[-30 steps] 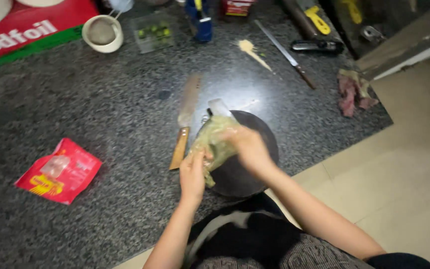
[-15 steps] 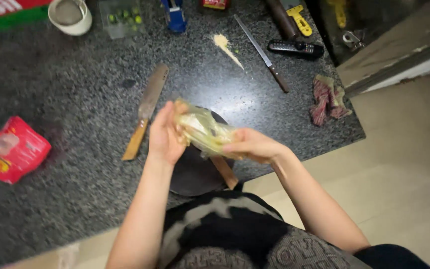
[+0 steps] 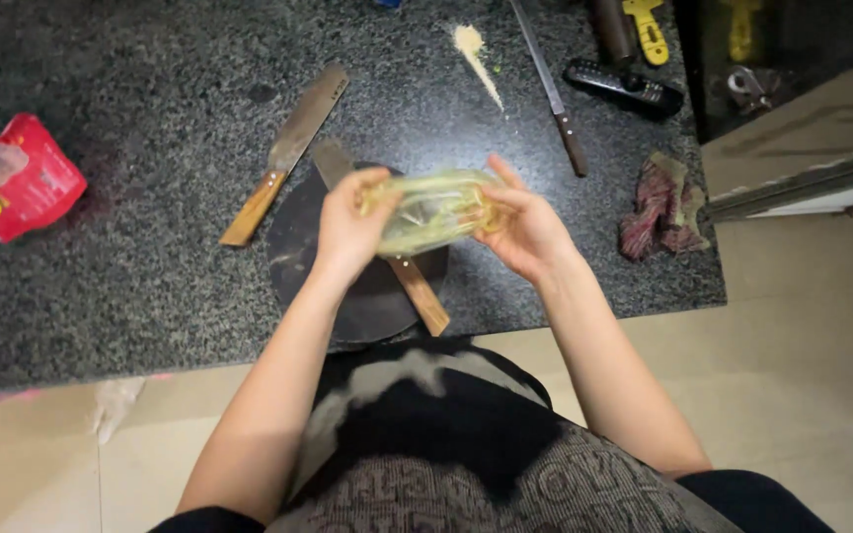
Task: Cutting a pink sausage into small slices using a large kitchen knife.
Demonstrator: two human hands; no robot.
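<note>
Above the dark round board (image 3: pixel 348 296) on the speckled tabletop (image 3: pixel 130 276), the left hand (image 3: pixel 348 229) and right hand (image 3: pixel 525 232) hold a clear plastic bag (image 3: pixel 431 209) between them (something greenish shows inside), fingers closed on each end. Beneath lie two wooden-handled knives, one (image 3: pixel 283 158) beside the board, one (image 3: pixel 417 286) across it. A red packet (image 3: pixel 12 178) sits far left.

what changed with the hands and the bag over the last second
Both hands kept hold of the clear plastic bag of greens. The left hand moved from its lower end to its left end, the right hand to its right end, turning it from upright to sideways. Both wooden-handled knives and the round dark board stayed put.
</note>
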